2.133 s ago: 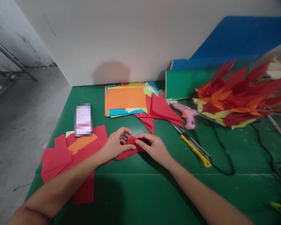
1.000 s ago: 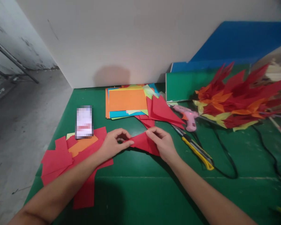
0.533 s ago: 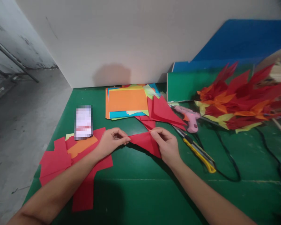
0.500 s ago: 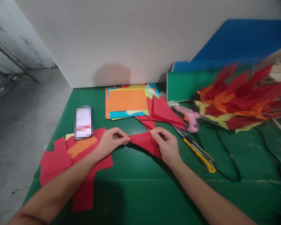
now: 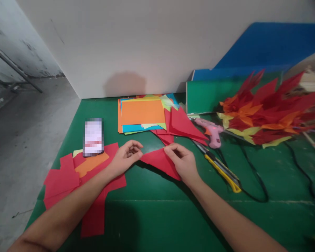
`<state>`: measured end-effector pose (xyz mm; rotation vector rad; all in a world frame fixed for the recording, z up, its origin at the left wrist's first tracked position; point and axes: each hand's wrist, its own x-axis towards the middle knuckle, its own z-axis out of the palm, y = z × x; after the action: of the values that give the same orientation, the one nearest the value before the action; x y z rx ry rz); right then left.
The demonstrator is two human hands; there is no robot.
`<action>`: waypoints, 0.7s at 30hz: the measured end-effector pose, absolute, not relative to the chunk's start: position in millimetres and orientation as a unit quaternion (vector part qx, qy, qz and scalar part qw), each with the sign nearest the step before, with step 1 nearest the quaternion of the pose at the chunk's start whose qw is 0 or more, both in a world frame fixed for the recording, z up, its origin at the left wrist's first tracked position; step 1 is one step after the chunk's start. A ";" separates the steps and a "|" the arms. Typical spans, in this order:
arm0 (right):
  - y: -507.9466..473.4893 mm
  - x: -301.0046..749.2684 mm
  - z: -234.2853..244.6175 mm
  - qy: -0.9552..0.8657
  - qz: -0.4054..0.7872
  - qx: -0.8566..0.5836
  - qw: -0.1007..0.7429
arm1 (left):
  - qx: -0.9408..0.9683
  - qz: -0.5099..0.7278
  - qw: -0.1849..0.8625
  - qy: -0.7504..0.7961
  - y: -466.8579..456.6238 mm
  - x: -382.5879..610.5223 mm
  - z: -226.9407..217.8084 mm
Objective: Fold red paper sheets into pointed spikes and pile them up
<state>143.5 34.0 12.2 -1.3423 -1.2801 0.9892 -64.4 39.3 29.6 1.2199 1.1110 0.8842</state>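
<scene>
My right hand (image 5: 182,161) pinches a folded, triangular piece of red paper (image 5: 160,160) between thumb and fingers, just above the green table. The paper's narrow point reaches left toward my left hand (image 5: 127,156). That hand has its fingers curled loosely and its thumb apart from them, close by the point. Whether the thumb still brushes the paper I cannot tell. Behind my right hand lie several folded red paper pieces (image 5: 185,124). Loose red paper sheets (image 5: 93,217) and an orange piece (image 5: 93,165) spread beneath and beside my left forearm.
A phone (image 5: 93,136), its screen blurred, lies at the left. Coloured sheets (image 5: 143,112) are stacked at the back. On the right are a pink glue gun (image 5: 212,133) with a black cord, a yellow utility knife (image 5: 222,171) and a red, orange and yellow paper bunch (image 5: 267,112).
My left thumb and fingers have come apart from their pinch on the paper's point. The red paper, held in my right hand, has shifted slightly left.
</scene>
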 end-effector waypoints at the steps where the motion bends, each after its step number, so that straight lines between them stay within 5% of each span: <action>1: 33.7 142.8 12.6 -0.536 0.411 -0.552 0.489 | 0.535 0.369 0.590 0.480 38.4 -63.3 29.3; 9: 36.5 143.1 12.2 -0.553 0.398 -0.551 0.482 | 0.574 0.307 0.582 0.487 38.8 -64.1 29.2; 21: 35.9 139.3 7.8 -0.660 0.377 -0.508 0.405 | 0.794 0.254 0.379 0.401 40.1 -66.2 21.3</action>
<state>139.3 35.9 7.8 -1.2815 -1.6658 0.9527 -66.2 40.1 21.3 2.0294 1.0241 0.6485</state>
